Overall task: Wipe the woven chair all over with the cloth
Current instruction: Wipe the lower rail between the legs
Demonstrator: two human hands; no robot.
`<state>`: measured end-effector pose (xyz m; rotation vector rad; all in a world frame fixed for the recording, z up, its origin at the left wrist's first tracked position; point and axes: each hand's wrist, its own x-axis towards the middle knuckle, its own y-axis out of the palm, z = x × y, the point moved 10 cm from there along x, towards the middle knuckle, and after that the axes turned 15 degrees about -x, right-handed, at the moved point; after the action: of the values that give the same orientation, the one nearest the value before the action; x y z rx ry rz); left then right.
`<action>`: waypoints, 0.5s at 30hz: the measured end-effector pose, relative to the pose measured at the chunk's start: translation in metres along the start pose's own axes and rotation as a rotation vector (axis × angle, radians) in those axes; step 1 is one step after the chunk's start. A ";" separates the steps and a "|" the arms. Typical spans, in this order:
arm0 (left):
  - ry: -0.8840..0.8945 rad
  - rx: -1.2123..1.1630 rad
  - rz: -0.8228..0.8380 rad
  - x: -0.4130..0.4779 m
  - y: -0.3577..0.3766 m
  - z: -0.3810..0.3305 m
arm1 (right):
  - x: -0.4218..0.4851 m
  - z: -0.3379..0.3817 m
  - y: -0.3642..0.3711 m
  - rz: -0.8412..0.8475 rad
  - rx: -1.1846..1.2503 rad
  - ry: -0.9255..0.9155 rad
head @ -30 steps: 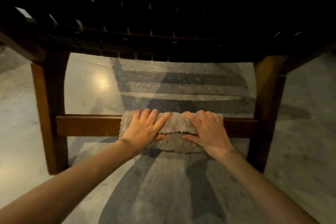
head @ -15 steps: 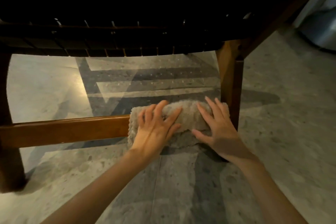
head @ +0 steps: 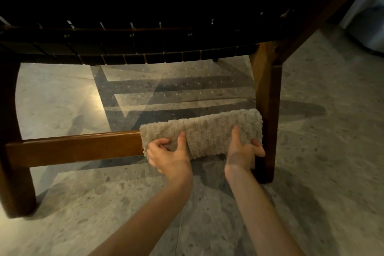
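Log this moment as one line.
left hand: grips beige ribbed cloth | right hand: grips same cloth | cloth: covers brown wooden crossbar end beside dark wooden chair leg

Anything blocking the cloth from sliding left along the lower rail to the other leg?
Nothing visible. The beige ribbed cloth drapes the right end of the brown wooden crossbar, gripped by the left hand and right hand. Leftward, the bar shows only bare wood up to the dark wooden left leg.

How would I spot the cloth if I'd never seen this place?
Find the dark woven chair, then the low wooden rail between its legs. The cloth covers the rail's right end: pale, fluffy, ribbed, unlike the smooth brown wood.
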<state>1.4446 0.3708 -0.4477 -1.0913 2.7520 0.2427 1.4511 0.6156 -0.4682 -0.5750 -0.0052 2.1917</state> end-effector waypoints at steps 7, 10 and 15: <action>-0.133 -0.122 -0.041 0.007 -0.001 0.016 | 0.000 0.010 0.012 0.009 0.064 -0.087; -0.045 -0.098 -0.053 0.016 -0.014 0.009 | -0.016 0.008 0.023 0.038 0.010 -0.159; 0.023 -0.081 -0.101 0.050 -0.053 -0.004 | -0.065 0.000 0.059 0.144 -0.164 -0.296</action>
<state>1.4450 0.2991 -0.4592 -1.2574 2.7182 0.3320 1.4421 0.5296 -0.4535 -0.3439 -0.3113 2.4139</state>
